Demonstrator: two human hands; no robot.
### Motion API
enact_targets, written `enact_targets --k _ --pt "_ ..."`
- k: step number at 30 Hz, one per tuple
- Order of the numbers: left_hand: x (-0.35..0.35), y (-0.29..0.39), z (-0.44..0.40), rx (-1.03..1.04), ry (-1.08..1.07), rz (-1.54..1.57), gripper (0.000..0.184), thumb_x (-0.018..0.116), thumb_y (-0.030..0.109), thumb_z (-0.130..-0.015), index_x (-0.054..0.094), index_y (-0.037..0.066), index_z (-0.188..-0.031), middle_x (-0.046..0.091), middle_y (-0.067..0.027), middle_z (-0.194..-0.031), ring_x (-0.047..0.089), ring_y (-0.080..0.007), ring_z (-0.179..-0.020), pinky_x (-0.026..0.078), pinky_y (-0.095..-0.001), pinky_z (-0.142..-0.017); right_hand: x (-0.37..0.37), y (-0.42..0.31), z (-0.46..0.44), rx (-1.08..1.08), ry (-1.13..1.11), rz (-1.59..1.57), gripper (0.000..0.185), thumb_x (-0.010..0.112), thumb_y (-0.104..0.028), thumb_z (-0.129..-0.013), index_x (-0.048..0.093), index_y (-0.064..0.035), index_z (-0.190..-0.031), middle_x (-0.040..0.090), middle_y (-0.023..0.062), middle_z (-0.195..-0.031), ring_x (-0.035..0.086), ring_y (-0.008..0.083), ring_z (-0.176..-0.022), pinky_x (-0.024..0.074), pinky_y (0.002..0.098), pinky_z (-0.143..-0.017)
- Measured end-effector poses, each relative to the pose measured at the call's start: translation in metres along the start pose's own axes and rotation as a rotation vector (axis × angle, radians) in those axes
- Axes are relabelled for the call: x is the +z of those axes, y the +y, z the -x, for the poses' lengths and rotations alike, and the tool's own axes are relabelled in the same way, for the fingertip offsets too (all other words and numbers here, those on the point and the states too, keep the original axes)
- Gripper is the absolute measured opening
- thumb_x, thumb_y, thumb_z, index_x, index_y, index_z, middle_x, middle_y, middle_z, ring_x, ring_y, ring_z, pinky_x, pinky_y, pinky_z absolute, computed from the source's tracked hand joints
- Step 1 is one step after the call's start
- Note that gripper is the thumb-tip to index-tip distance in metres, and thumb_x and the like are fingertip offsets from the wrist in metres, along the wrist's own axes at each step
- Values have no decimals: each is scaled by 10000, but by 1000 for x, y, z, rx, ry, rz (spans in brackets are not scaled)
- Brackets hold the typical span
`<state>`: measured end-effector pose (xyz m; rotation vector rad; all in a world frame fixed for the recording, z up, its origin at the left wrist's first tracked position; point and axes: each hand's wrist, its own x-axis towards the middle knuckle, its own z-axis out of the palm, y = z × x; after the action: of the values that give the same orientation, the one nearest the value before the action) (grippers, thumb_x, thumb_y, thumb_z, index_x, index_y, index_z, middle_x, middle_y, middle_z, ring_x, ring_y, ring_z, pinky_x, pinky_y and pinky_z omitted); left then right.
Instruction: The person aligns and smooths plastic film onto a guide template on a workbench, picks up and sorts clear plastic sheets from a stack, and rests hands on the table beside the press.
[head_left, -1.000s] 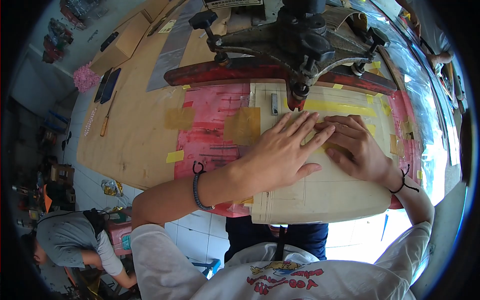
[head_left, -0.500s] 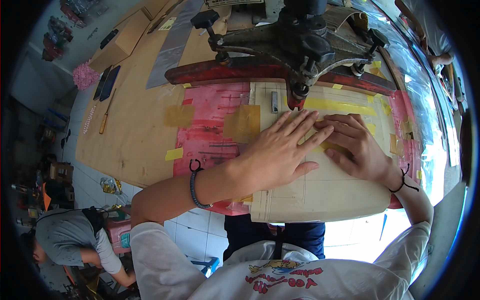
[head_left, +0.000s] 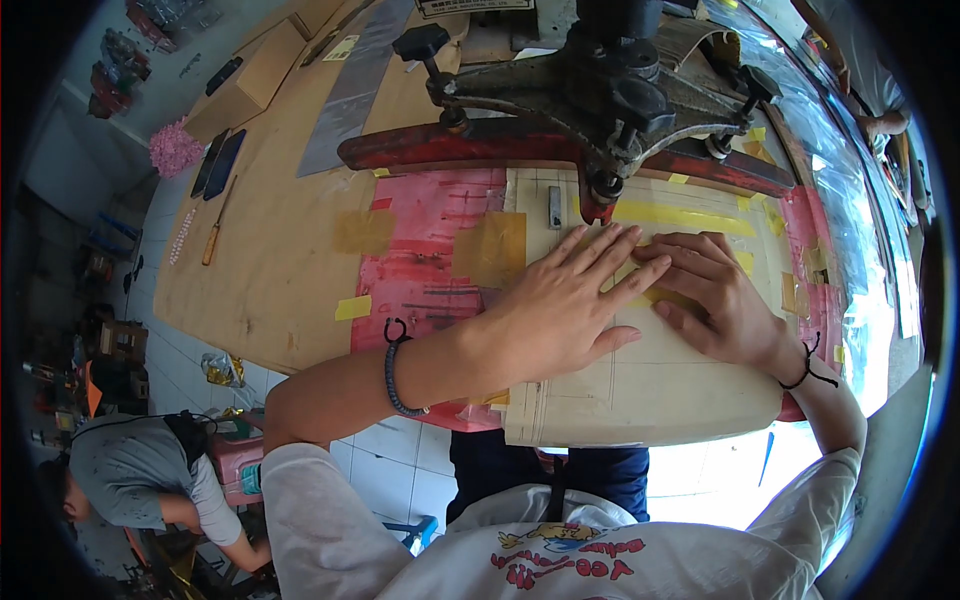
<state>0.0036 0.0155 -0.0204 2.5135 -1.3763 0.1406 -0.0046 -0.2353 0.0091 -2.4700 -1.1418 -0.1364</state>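
Observation:
My left hand [head_left: 575, 300] lies flat with spread fingers on a beige sheet [head_left: 560, 410] marked with pencil lines. Its fingertips are just below the dark tip of a cast-iron machine head [head_left: 610, 100]. To its right, my right hand [head_left: 705, 290] rests on the same sheet, fingers together and slightly bent, thumb apart. The two hands' fingertips almost meet. Yellow tape [head_left: 680, 215] runs across the sheet above them. A small grey metal block [head_left: 555, 207] sits up and left of my left fingers. What lies under my fingers is hidden.
A red bar [head_left: 450, 145] under the machine crosses the table [head_left: 270, 280]. Pink taped material [head_left: 430, 215] shows beneath the sheet. Leftward lie a phone [head_left: 225, 165], a wooden-handled tool [head_left: 210, 243] and a cardboard box [head_left: 250, 80]. A co-worker [head_left: 130, 470] bends at lower left; another person stands upper right.
The whole view has shifted slightly to the right. Both hands keep nearly the same pose and place on the sheet.

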Motion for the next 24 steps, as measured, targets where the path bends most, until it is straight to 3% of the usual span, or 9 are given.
enact_targets --k 12,24 --pt "-3 -1 -1 21 5 -9 771 520 473 -1012 231 92 -1617 305 -264 -1609 311 -407 -1492 232 -514 -1238 5 6 5 -26 44 6 368 699 -148 -868 679 -16 -1212 644 148 -1313 565 334 -1259 406 480 -1064" --pt "-22 4 -8 22 -123 1 780 582 399 -996 240 62 -1610 275 -252 -1623 291 -409 -1499 231 -507 -1239 12 14 10 -106 154 -40 334 681 -183 -892 675 -22 -1185 649 152 -1274 572 321 -1250 424 492 -1040"
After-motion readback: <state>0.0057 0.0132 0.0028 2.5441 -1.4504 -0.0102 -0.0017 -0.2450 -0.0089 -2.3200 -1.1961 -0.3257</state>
